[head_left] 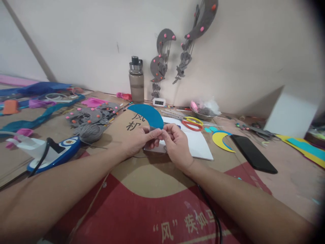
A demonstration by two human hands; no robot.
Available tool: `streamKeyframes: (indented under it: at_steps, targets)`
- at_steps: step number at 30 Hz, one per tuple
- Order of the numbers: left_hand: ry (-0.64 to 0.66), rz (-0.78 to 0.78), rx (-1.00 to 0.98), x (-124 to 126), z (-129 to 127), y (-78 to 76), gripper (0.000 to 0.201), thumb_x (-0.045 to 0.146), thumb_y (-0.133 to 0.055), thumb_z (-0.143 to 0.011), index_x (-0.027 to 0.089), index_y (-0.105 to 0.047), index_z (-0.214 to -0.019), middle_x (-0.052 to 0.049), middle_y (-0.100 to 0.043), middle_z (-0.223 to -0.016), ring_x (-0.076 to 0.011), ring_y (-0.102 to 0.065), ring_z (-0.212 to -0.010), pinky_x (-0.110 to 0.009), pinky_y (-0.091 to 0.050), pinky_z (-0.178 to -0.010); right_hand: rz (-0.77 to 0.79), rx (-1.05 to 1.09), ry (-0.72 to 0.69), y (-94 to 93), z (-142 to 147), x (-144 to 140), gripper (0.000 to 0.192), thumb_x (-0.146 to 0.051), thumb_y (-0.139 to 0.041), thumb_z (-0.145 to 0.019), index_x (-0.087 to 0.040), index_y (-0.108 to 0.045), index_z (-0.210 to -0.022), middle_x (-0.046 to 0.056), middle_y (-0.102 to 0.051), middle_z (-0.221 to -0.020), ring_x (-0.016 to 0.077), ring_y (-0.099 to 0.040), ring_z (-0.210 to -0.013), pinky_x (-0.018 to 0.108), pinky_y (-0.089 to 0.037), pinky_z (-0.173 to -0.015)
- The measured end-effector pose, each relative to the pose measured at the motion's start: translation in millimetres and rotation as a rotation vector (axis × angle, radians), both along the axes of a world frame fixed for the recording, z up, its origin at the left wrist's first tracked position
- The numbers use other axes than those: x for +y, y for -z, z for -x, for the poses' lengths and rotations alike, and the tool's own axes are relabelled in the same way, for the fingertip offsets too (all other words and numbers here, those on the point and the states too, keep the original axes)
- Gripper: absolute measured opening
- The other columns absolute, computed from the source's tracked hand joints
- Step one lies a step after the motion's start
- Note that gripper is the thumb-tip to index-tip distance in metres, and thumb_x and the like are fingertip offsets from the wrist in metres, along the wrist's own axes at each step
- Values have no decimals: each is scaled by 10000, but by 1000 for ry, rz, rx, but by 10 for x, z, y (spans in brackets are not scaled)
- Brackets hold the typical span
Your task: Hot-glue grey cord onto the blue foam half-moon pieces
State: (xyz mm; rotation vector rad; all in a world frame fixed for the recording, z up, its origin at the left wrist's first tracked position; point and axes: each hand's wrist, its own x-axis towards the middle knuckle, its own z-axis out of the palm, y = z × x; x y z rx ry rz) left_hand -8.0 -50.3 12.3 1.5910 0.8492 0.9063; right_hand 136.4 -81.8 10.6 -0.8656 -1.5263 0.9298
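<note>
Both hands pinch blue crescent (148, 115) at its 5 o'clock tip, left hand (138, 140) and right hand (176, 144) closed on it, grey yarn (88, 132) at 9 o'clock, trimming barely begun, no pompoms attached.

Left hand (138, 139) and right hand (175, 142) meet fingertip to fingertip, pinching the lower edge of a blue crescent cutout (148, 115) over cardboard (142, 183). White sheet (200, 144) just behind the hands. Scissors (193, 123), phone (252, 153), bottle (136, 81) beyond.
</note>
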Motion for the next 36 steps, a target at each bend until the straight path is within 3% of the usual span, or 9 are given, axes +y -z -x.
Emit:
streamKeyframes:
  at_steps: [4, 14, 20, 36]
  targets:
    - [-3, -7, 120, 4, 3, -24, 524, 588, -505, -774, 143, -576, -506, -28, -534, -466, -92, -443, -411, -229, -291, -422, 21, -33, -24, 39, 3, 52, 83, -298, -478, -851, -223, -467, -816, -36, -587, -600, 130, -598, -560, 278, -493, -594]
    - [41, 13, 68, 44, 5, 30, 497, 562, -499, -796, 128, -566, -564, -9, -527, -493, -80, -452, -432, -208, -299, -423, 5, -12, -18, 41, -13, 50, 95, -311, -487, -856, -223, -464, -830, -36, -578, -604, 131, -592, -544, 276, -495, -573]
    - [97, 65, -44, 92, -21, 71, 436, 540, -510, -802, 130, -563, -665, -1, -547, -558, -73, -469, -452, -198, -341, -436, -27, -43, 79, 32, -39, 67, 111, -314, -490, -856, -215, -468, -810, -21, -586, -665, 123, -583, -584, 256, -465, -571]
    - [143, 34, 11, 77, -12, 25, 462, 535, -466, -831, 127, -545, -630, 6, -538, -537, -66, -467, -447, -185, -350, -441, -36, -66, 66, 16, -20, 61, 136, -328, -489, -851, -214, -459, -784, -32, -546, -626, 105, -534, -532, 239, -445, -530]
